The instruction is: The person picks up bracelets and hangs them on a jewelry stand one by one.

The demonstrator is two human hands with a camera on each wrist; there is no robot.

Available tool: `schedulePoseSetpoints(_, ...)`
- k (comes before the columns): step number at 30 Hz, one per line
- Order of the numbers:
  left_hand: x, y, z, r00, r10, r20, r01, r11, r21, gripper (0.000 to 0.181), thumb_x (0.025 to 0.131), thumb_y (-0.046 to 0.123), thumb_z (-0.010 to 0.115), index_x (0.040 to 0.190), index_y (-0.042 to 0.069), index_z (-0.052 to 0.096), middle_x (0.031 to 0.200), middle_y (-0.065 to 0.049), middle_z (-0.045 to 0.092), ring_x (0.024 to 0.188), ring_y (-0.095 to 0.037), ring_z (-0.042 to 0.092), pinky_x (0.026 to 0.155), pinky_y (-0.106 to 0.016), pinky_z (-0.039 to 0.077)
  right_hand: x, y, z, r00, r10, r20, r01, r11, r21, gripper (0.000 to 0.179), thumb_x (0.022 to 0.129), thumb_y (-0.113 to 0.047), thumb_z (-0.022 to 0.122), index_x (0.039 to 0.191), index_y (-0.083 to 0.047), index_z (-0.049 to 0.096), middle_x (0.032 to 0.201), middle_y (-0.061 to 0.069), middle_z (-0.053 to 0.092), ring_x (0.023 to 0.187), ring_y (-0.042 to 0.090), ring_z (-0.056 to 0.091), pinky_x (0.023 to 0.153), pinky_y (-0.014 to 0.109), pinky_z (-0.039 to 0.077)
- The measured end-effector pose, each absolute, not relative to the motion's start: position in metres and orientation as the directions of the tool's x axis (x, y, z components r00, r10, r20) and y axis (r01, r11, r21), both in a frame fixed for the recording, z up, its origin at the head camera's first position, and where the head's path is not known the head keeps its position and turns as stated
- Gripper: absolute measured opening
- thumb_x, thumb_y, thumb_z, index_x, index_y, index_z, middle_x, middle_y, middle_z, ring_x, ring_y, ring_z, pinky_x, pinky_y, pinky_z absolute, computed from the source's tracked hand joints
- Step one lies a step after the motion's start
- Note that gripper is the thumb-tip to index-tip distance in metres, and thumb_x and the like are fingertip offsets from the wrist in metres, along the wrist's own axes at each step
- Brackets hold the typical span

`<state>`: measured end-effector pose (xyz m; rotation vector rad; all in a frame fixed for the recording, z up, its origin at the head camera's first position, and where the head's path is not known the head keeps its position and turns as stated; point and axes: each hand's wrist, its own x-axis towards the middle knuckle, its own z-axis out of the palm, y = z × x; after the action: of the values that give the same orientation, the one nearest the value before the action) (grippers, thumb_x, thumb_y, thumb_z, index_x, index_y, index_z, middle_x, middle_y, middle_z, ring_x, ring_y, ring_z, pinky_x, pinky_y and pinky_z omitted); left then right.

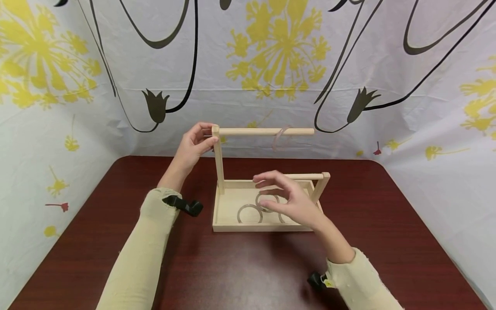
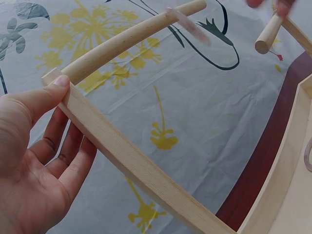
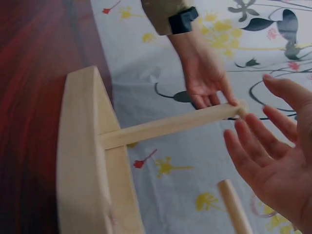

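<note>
A wooden rack has a shallow tray [image 1: 252, 228], a tall post [image 1: 219, 165] at its left and a long upper dowel [image 1: 252, 131] reaching right from the post's top. My left hand [image 1: 191, 145] grips the post's top end, thumb in front and fingers behind in the left wrist view. A thin translucent ring [image 1: 276, 140], blurred, hangs around the upper dowel. Over the tray is my right hand [image 1: 292, 200], fingers spread and loosely bent, with nothing in it. Clear rings [image 1: 238, 213] lie in the tray, one of them partly hidden by that hand.
A shorter post [image 1: 320, 186] at the tray's right bears a lower dowel [image 1: 304, 176] pointing left. The rack stands on a dark red table [image 1: 240, 267]. Behind it hangs a white sheet [image 1: 217, 64] with yellow flowers and dark stems.
</note>
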<state>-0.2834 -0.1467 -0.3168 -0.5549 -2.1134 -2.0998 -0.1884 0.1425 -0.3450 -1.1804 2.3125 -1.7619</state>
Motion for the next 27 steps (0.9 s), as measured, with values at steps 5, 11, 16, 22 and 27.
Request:
schedulePoseSetpoints(5,-0.282,-0.146,-0.316,-0.927,0.173,0.333,0.333,-0.033,0.942,0.026,0.097,0.004,0.061,0.117,0.021,0.059,0.11,0.006,0.062,0.094,-0.01,0.063,0.078,-0.021,0.055,-0.192,0.139,-0.362,-0.716,-0.644,0.27,-0.466,0.152,-0.872,0.049,0.088,-0.004,0.074,0.134,-0.007,0.057,0.132,0.009,0.061,0.117,0.021,0.063,0.099,0.042,0.054)
schedulePoseSetpoints(11,-0.283,-0.146,-0.316,-0.929,0.173,0.328,0.327,-0.034,0.944,0.025,0.097,0.005,0.061,0.116,0.022,0.06,0.11,0.007,0.062,0.094,-0.01,0.063,0.078,-0.021,0.054,-0.203,0.139,-0.389,-0.726,-0.66,0.192,-0.425,0.211,-0.88,0.047,0.089,-0.003,0.073,0.133,-0.007,0.058,0.13,0.015,0.062,0.118,0.039,0.062,0.101,0.05,0.051)
schedulePoseSetpoints(16,-0.283,-0.146,-0.317,-0.932,0.171,0.321,0.322,-0.021,0.946,0.025,0.098,0.006,0.062,0.118,0.02,0.059,0.11,0.006,0.062,0.096,-0.011,0.063,0.079,-0.022,0.054,-0.213,0.142,-0.408,-0.74,-0.655,0.154,-0.432,0.288,-0.855,0.044,0.089,0.0,0.072,0.13,0.0,0.058,0.129,0.026,0.06,0.116,0.044,0.062,0.098,0.053,0.052)
schedulePoseSetpoints(22,-0.283,-0.146,-0.316,-0.931,0.173,0.32,0.323,-0.012,0.946,0.025,0.098,0.007,0.062,0.12,0.019,0.059,0.111,0.006,0.062,0.097,-0.011,0.063,0.081,-0.022,0.054,-0.217,0.142,-0.418,-0.76,-0.645,0.081,-0.398,0.364,-0.842,0.044,0.09,-0.007,0.072,0.13,0.004,0.056,0.13,0.025,0.059,0.118,0.041,0.061,0.099,0.05,0.053)
schedulePoseSetpoints(27,-0.283,-0.146,-0.317,-0.928,0.173,0.329,0.331,-0.018,0.944,0.026,0.098,0.006,0.062,0.12,0.018,0.059,0.111,0.006,0.062,0.096,-0.01,0.063,0.081,-0.022,0.055,-0.22,0.134,-0.42,-0.761,-0.643,0.089,-0.424,0.388,-0.818,0.043,0.09,-0.009,0.073,0.129,0.003,0.058,0.13,0.022,0.06,0.118,0.039,0.061,0.1,0.049,0.052)
